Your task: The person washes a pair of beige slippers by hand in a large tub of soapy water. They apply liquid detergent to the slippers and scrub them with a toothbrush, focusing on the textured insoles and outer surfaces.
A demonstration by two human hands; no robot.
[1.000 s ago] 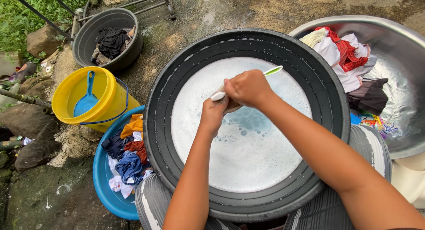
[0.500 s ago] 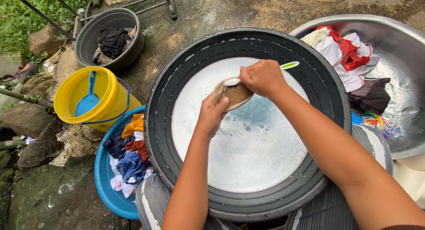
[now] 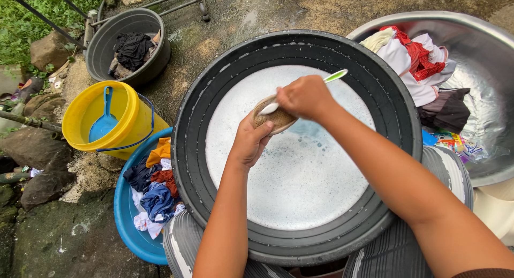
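Outdoor ground, black basin [image 3: 214, 85] soapy; left hand [image 3: 250, 144] cups brown item [image 3: 273, 119]; right hand [image 3: 305, 97] fingers clamp brush [image 3: 334, 76], handle pointing upper-right.

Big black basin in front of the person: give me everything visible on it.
The round black plastic basin has a ribbed, stepped rim flecked with suds and holds white foamy water. It sits upright between the person's knees. Above the water, the left hand cups a brown item while the right hand holds a white-and-green brush. The blue tub of clothes adjoins its left side.
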